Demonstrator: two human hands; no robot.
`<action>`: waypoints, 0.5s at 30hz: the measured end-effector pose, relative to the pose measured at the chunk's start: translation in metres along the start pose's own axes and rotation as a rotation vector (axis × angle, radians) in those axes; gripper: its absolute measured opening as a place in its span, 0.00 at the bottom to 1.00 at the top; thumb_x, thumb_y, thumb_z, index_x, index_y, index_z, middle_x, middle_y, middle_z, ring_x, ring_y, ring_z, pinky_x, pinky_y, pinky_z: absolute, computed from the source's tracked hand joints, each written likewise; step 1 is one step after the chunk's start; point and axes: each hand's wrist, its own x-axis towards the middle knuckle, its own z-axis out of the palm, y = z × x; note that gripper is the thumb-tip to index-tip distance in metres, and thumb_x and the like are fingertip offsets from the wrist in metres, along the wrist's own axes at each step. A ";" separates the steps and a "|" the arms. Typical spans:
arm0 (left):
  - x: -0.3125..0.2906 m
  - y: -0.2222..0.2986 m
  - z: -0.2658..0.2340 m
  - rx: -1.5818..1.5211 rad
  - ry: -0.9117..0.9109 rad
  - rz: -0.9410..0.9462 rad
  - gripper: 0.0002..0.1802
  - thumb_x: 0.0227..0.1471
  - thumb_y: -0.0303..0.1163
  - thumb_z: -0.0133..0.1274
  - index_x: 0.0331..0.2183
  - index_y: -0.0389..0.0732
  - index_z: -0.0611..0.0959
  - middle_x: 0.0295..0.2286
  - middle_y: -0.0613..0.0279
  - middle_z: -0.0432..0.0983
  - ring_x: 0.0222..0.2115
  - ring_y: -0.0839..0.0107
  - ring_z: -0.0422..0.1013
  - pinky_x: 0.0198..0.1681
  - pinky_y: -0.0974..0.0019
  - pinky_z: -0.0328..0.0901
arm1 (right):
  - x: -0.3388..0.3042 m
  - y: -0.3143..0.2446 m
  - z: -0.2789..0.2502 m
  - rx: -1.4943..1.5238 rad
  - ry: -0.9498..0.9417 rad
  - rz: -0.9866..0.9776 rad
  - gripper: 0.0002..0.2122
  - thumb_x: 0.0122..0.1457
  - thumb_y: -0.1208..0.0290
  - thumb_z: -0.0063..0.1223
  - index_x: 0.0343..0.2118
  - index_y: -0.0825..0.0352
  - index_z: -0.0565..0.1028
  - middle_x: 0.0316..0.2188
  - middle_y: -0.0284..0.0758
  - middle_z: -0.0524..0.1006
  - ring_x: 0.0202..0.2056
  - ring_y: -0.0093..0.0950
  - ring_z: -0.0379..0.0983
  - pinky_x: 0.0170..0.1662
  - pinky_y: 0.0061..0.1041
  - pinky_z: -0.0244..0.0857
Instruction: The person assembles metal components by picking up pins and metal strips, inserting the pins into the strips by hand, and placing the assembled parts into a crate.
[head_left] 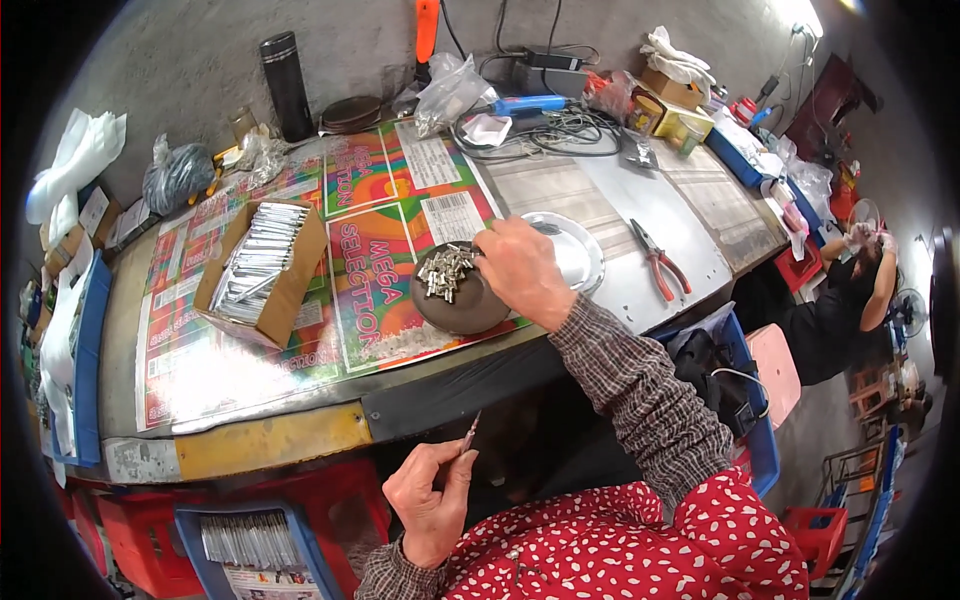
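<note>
In front of my lap, my left hand point(430, 500) pinches a slim pointed metal piece point(470, 432) between thumb and finger, its tip angled upward. Over on the table, my right hand point(525, 270) reaches to a round dark brown dish point(455, 318). Its bent fingertips meet a pile of small silvery metal cylinders point(448, 270) in that dish; whatever they grip is hidden. Partly behind the right hand lies a round silver plate point(580, 245). To the left stands an open cardboard box point(285, 310) filled with slim silver pen-like tubes point(262, 255).
Red-handled pliers point(660, 265) lie at the right of the table. Cables point(545, 135) and a blue-handled tool point(530, 104) are at the back, near a black flask point(286, 85). Below the front edge sits a blue bin of silver tubes point(250, 540). Another person point(835, 310) is at far right.
</note>
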 end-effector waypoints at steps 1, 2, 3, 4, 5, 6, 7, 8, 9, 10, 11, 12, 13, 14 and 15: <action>0.000 -0.001 0.001 -0.013 -0.004 -0.012 0.05 0.43 0.20 0.58 0.26 0.32 0.79 0.21 0.60 0.75 0.19 0.78 0.68 0.21 0.77 0.61 | 0.001 0.000 0.001 -0.064 -0.029 -0.017 0.02 0.45 0.76 0.50 0.23 0.66 0.73 0.23 0.37 0.71 0.32 0.36 0.69 0.36 0.33 0.63; 0.000 -0.002 0.001 -0.026 -0.008 -0.023 0.04 0.44 0.21 0.58 0.26 0.32 0.79 0.20 0.62 0.74 0.19 0.81 0.67 0.22 0.78 0.60 | 0.002 0.001 0.002 -0.128 -0.057 -0.034 0.02 0.44 0.77 0.49 0.23 0.66 0.73 0.24 0.37 0.72 0.33 0.35 0.69 0.36 0.33 0.63; 0.001 -0.002 0.002 -0.028 -0.008 -0.023 0.04 0.44 0.21 0.58 0.26 0.32 0.79 0.20 0.62 0.74 0.19 0.81 0.67 0.22 0.78 0.60 | 0.003 0.000 0.001 -0.130 -0.058 -0.035 0.02 0.44 0.77 0.49 0.23 0.66 0.73 0.24 0.37 0.72 0.33 0.35 0.69 0.36 0.33 0.63; 0.001 -0.003 0.002 -0.029 -0.011 -0.030 0.04 0.43 0.21 0.58 0.26 0.32 0.79 0.21 0.62 0.74 0.19 0.81 0.67 0.22 0.78 0.60 | 0.002 -0.003 0.001 -0.128 -0.066 -0.049 0.02 0.44 0.77 0.51 0.23 0.67 0.73 0.24 0.37 0.71 0.33 0.37 0.68 0.36 0.33 0.62; 0.001 -0.003 0.002 -0.030 -0.013 -0.036 0.04 0.43 0.21 0.58 0.26 0.32 0.79 0.21 0.62 0.74 0.19 0.81 0.67 0.22 0.78 0.60 | 0.001 -0.005 0.000 -0.126 -0.074 -0.062 0.03 0.44 0.77 0.53 0.23 0.67 0.73 0.24 0.38 0.70 0.32 0.38 0.67 0.35 0.33 0.61; 0.001 -0.004 0.002 -0.029 -0.011 -0.038 0.04 0.43 0.21 0.58 0.26 0.32 0.79 0.21 0.62 0.74 0.19 0.81 0.67 0.22 0.78 0.60 | 0.001 -0.007 0.000 -0.124 -0.076 -0.064 0.03 0.44 0.77 0.53 0.23 0.67 0.73 0.24 0.38 0.70 0.32 0.38 0.67 0.35 0.33 0.61; 0.001 -0.005 0.002 -0.029 -0.016 -0.033 0.04 0.43 0.21 0.58 0.26 0.32 0.79 0.21 0.61 0.74 0.19 0.81 0.67 0.22 0.78 0.60 | -0.001 -0.007 -0.001 -0.119 -0.090 -0.069 0.02 0.44 0.77 0.50 0.23 0.67 0.73 0.24 0.38 0.71 0.33 0.37 0.68 0.36 0.33 0.61; 0.001 -0.005 0.003 -0.028 -0.022 -0.026 0.05 0.43 0.21 0.58 0.26 0.32 0.79 0.21 0.61 0.74 0.19 0.81 0.67 0.21 0.78 0.60 | -0.002 -0.008 -0.002 -0.114 -0.104 -0.073 0.02 0.43 0.78 0.48 0.22 0.66 0.72 0.24 0.38 0.72 0.34 0.36 0.68 0.36 0.33 0.61; 0.002 -0.004 0.003 -0.027 -0.021 -0.027 0.05 0.43 0.21 0.58 0.26 0.32 0.79 0.21 0.61 0.74 0.19 0.81 0.67 0.21 0.78 0.60 | -0.003 -0.008 -0.004 -0.112 -0.105 -0.074 0.02 0.43 0.78 0.48 0.22 0.66 0.72 0.24 0.38 0.72 0.34 0.36 0.68 0.36 0.33 0.61; 0.003 -0.004 0.004 -0.022 -0.022 -0.011 0.05 0.43 0.21 0.58 0.26 0.32 0.79 0.21 0.61 0.74 0.19 0.80 0.67 0.21 0.78 0.60 | -0.004 -0.008 -0.005 -0.083 -0.128 -0.103 0.03 0.44 0.78 0.47 0.22 0.66 0.73 0.24 0.39 0.72 0.34 0.35 0.68 0.36 0.33 0.60; 0.003 -0.003 0.004 -0.016 -0.024 0.005 0.05 0.43 0.21 0.59 0.26 0.33 0.79 0.21 0.61 0.74 0.19 0.80 0.67 0.21 0.78 0.60 | -0.005 -0.007 -0.005 -0.052 -0.151 -0.132 0.03 0.44 0.78 0.47 0.22 0.67 0.73 0.24 0.39 0.72 0.34 0.35 0.68 0.36 0.33 0.60; 0.003 -0.004 0.005 -0.014 -0.026 0.005 0.05 0.43 0.21 0.59 0.26 0.33 0.79 0.21 0.61 0.74 0.19 0.80 0.67 0.21 0.78 0.60 | -0.006 -0.006 -0.004 -0.051 -0.151 -0.130 0.03 0.44 0.78 0.47 0.22 0.67 0.73 0.24 0.39 0.72 0.34 0.35 0.68 0.36 0.33 0.60; 0.003 -0.004 0.006 -0.019 -0.031 0.009 0.05 0.43 0.21 0.59 0.26 0.33 0.79 0.21 0.61 0.74 0.19 0.80 0.67 0.21 0.78 0.59 | -0.006 -0.004 -0.004 -0.027 -0.125 -0.149 0.02 0.43 0.79 0.47 0.22 0.67 0.72 0.24 0.39 0.71 0.33 0.36 0.67 0.35 0.34 0.60; 0.003 -0.003 0.007 -0.023 -0.036 0.014 0.05 0.43 0.21 0.59 0.26 0.33 0.79 0.21 0.61 0.74 0.18 0.80 0.67 0.21 0.78 0.59 | -0.006 -0.004 -0.006 -0.004 -0.099 -0.168 0.02 0.43 0.79 0.48 0.21 0.67 0.71 0.23 0.38 0.69 0.32 0.37 0.67 0.34 0.34 0.60; 0.003 -0.001 0.007 -0.023 -0.039 0.018 0.05 0.43 0.21 0.59 0.26 0.33 0.79 0.21 0.61 0.74 0.18 0.80 0.67 0.21 0.78 0.59 | -0.006 -0.006 -0.009 -0.006 -0.096 -0.165 0.02 0.43 0.79 0.48 0.21 0.67 0.71 0.23 0.38 0.69 0.32 0.37 0.67 0.34 0.34 0.60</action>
